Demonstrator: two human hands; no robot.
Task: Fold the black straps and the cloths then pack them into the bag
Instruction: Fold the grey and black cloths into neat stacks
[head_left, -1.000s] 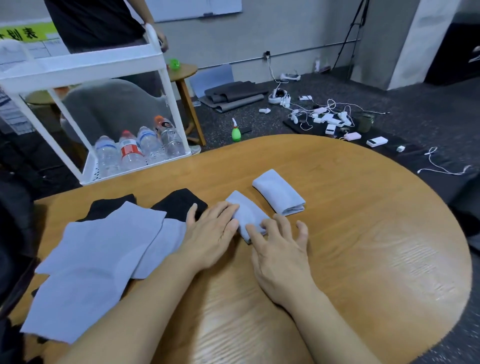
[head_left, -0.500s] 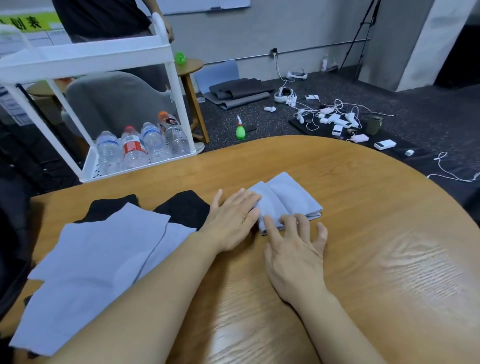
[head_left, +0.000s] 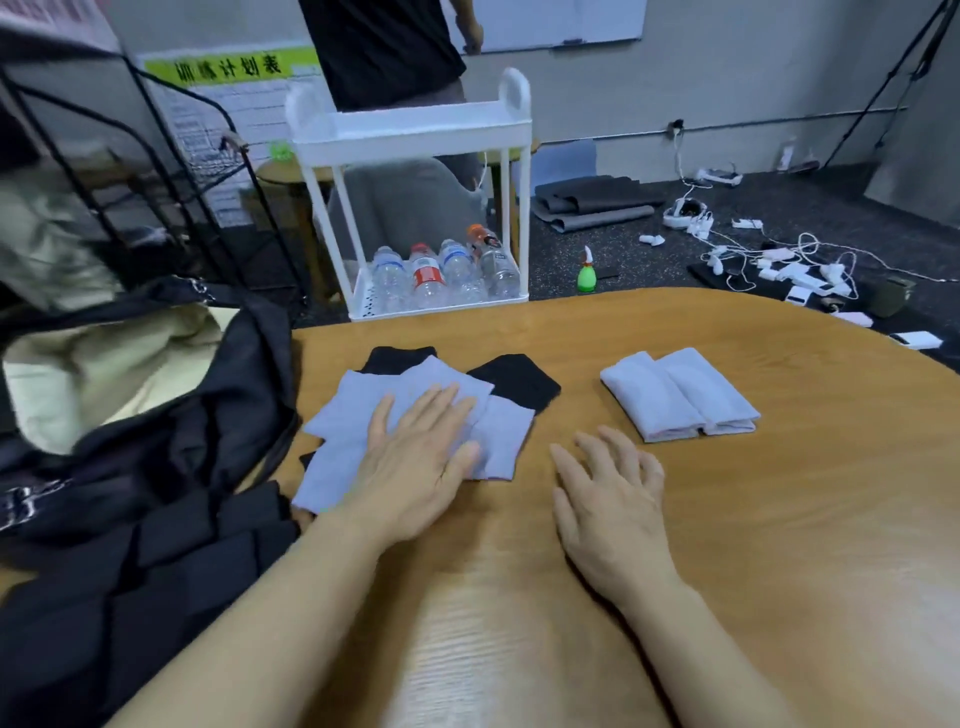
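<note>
Pale blue cloths (head_left: 363, 415) lie flat and overlapping at the near left of the table (head_left: 779, 519), black straps (head_left: 514, 382) peeking out from under them, and the left hand (head_left: 415, 457) rests on top with fingers straight, palm down, gripping nothing. Right hand (head_left: 608, 493) is just beside it on bare wood, fingers loosely spread, holding nothing either. Two folded cloths (head_left: 675, 397) sit side by side, touching, well to the right. The bag (head_left: 156, 415) gapes open at the left edge, something cream-coloured inside. Risks from here, I'd say: dragging that top cloth could pull the one under it and the straps along, since they overlap; and a folded bundle may spring open on its way to the bag, being only loosely set. Wood-grain table, rounded edge, a glossy sheen near the front. Beyond it, a white cart (head_left: 415, 124) with water bottles (head_left: 441, 273), a green spray bottle (head_left: 587, 273), cables on dark floor, and a person standing behind the cart.
</note>
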